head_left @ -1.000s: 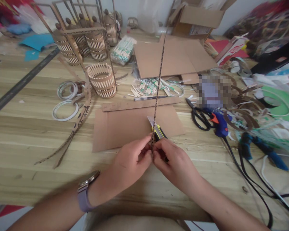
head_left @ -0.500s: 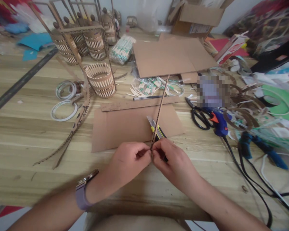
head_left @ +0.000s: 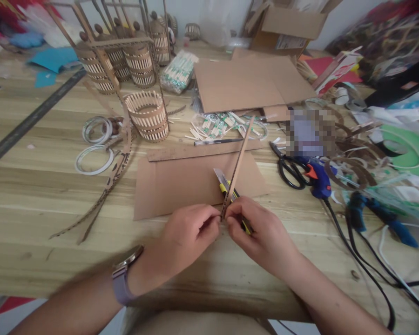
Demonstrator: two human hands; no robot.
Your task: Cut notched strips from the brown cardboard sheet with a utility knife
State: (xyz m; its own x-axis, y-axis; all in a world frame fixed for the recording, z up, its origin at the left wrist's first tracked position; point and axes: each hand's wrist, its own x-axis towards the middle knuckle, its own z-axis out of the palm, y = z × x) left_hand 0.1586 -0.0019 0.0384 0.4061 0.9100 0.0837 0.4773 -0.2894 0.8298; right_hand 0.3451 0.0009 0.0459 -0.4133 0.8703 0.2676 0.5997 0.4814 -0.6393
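A narrow corrugated cardboard strip [head_left: 239, 160] rises away from me, its near end pinched between the fingertips of both hands. My left hand [head_left: 192, 232], with a watch on the wrist, is closed on that end. My right hand [head_left: 260, 230] grips it from the other side, thumb against forefinger. A yellow and black utility knife [head_left: 225, 182] with its blade out lies under the strip, its handle partly hidden by my right hand. Beneath the knife is a flat cardboard sheet [head_left: 178, 186], with a longer cardboard strip [head_left: 199, 151] along its far edge.
A small stick basket [head_left: 148, 116] stands at left behind tape rolls [head_left: 95, 159]. To the right lie black scissors [head_left: 291, 172], a blue glue gun [head_left: 319, 179] with its cable, and blue-handled pliers [head_left: 358, 211]. A large cardboard sheet [head_left: 251, 83] is at the back.
The far end of the strip has swung slightly to the right and turned, showing more of its flat face. My right hand has shifted a little right; both hands still hold the near end.
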